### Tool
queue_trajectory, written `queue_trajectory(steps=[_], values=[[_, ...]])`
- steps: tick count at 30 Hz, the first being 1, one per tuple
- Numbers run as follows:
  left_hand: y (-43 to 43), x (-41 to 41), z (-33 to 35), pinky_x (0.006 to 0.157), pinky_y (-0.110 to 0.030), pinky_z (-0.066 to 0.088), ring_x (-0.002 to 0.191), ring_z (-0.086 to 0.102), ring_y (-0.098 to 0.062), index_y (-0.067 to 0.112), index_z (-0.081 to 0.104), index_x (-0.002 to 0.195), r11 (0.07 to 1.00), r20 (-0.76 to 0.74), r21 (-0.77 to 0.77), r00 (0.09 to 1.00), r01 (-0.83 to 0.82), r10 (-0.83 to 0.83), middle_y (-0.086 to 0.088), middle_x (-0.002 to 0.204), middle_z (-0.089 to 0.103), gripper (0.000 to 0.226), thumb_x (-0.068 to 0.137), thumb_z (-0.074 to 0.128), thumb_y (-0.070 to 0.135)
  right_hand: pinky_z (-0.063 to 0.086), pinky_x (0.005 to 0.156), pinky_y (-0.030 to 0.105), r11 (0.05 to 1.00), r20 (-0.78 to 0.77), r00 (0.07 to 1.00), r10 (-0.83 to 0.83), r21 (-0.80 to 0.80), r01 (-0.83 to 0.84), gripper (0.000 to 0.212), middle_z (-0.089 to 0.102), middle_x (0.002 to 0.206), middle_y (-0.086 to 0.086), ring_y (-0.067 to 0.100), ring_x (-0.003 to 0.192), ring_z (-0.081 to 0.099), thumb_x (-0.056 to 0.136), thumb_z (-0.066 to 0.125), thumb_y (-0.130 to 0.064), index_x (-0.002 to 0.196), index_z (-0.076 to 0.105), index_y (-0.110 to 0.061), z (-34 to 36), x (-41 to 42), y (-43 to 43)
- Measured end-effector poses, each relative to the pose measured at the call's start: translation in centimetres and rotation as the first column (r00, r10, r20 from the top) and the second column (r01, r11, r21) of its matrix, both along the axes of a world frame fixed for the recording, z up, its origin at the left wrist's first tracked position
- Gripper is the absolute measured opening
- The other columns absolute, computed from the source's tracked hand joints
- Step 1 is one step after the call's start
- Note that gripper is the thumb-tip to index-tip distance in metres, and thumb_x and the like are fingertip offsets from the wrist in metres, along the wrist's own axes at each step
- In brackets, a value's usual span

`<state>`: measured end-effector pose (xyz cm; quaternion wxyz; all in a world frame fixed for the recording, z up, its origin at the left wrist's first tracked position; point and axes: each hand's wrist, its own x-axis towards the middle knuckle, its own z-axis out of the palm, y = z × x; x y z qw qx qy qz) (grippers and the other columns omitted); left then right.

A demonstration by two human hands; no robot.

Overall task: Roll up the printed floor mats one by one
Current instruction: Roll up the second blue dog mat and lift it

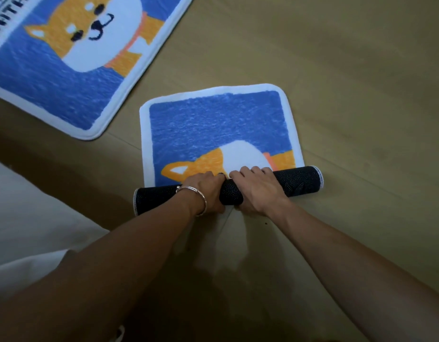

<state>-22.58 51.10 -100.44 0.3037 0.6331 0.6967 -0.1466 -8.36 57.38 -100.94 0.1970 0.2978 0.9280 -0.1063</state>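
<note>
A blue floor mat (pixel 217 124) with a white border and an orange-and-white dog print lies on the floor, its near part wound into a roll (pixel 300 180) showing the black dotted underside. My left hand (pixel 205 190), with a bracelet at the wrist, grips the roll left of its middle. My right hand (pixel 256 187) grips the roll right beside it, fingers curled over the top. The flat part of the mat stretches away from me beyond the roll.
A second, larger mat (pixel 65 77) with the same dog print and lettering lies flat at the upper left. Pale cloth (pixel 28 218) covers the floor at the left edge. Bare wooden floor (pixel 349 82) surrounds the mats to the right and in front.
</note>
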Motion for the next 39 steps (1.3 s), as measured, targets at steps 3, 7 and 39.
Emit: queue_trajectory(steps=[3,7,39], values=[[-0.6,0.8,0.2,0.075,-0.038,0.044,0.104,0.053,-0.027,0.019,0.041,0.126,0.996,-0.065,0.075,0.997,0.039,-0.034,-0.006,0.118,0.047,0.061,0.077,0.066,0.044,0.034,0.088,0.040,0.999,0.039,0.999,-0.033,-0.017,0.034,0.046,0.052,0.112,0.001,0.026,0.105,0.050,0.079,0.065,-0.041,0.114,0.042,-0.021,-0.1,-0.2,-0.3],[-1.7,2.2,-0.1,0.079,-0.038,0.040,0.104,0.052,-0.028,0.017,0.038,0.124,0.986,-0.124,0.154,0.991,0.069,-0.050,-0.006,0.118,0.048,0.052,0.083,0.059,0.039,0.032,0.078,0.038,0.981,0.097,0.994,-0.043,-0.185,0.060,0.045,0.054,0.105,0.000,0.024,0.100,0.053,0.076,0.066,-0.044,0.106,0.043,-0.020,0.4,-0.9,0.2],[-1.1,0.7,-0.1,0.091,-0.045,0.038,0.114,0.050,-0.027,0.025,0.033,0.133,0.990,-0.140,0.130,0.989,0.061,-0.043,-0.005,0.124,0.047,0.064,0.080,0.060,0.047,0.035,0.089,0.042,0.964,0.151,0.977,-0.148,-0.197,0.176,0.052,0.053,0.106,0.001,0.025,0.100,0.051,0.071,0.068,-0.049,0.111,0.045,-0.024,1.3,-0.1,1.1]])
